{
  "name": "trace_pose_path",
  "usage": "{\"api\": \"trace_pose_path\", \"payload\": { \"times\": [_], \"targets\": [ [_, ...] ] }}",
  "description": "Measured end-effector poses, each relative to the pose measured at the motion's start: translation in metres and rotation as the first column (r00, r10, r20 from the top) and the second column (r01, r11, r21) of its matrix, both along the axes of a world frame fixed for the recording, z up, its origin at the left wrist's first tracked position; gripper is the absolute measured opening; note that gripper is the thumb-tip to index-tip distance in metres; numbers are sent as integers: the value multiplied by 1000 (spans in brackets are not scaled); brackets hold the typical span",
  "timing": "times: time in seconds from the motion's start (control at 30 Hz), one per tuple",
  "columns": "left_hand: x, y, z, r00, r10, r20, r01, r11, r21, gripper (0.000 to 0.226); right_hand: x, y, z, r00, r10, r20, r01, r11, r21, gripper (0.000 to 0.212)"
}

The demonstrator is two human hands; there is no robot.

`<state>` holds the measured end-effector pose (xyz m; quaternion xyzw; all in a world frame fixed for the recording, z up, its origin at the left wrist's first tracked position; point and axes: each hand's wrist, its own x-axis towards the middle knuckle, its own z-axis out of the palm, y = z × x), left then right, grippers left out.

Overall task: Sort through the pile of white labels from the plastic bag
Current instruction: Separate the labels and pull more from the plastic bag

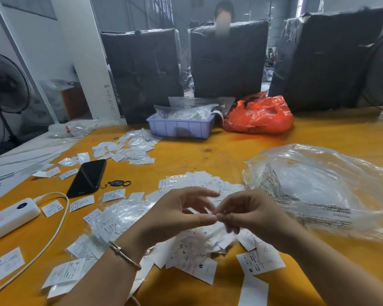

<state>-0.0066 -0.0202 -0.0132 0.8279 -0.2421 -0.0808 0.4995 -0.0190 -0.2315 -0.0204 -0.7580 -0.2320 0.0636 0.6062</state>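
Left hand [181, 214] and right hand [248, 214] pinch one blurred label [210, 210] together above the pile [192, 252] on the counter [219, 151].

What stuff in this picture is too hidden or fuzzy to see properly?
- Head view: whatever the left hand and right hand pinch between them is blurred by motion.
- The small print on the white labels is too tiny to read.
- The purple tray holds things hidden by clear bags.
- The orange bag is not see-through.
- The white power strip is cut off by the left edge.
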Motion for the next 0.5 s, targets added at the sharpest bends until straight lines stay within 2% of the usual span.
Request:
{"api": "trace_pose_path", "payload": {
  "times": [0.1,0.17,0.23,0.3,0.37,0.43,0.5],
  "targets": [
    [-1,0,0,999,14,-43,-16,999,-42,19,-3,8,-2,977,-144,156,144,990,11,6],
    [-1,1,0,996,72,-53,-77,993,-85,8,-2,8,-2,950,-241,197,234,971,58,6],
    [2,3,0,982,181,-51,-187,973,-134,4,2,2,-5,911,-300,284,324,945,-40,6],
    [5,7,-1,950,311,-26,-311,935,-171,7,6,-2,-11,874,-252,416,384,882,-273,15],
    [7,10,0,928,372,-31,-370,905,-209,7,8,-1,-16,887,-135,441,344,831,-437,28],
    [7,10,1,926,371,-65,-375,890,-259,11,10,3,-22,899,-35,437,293,788,-541,43],
    [6,9,2,930,354,-102,-368,881,-297,21,11,6,-25,886,25,462,293,742,-603,44]
  ]
}}
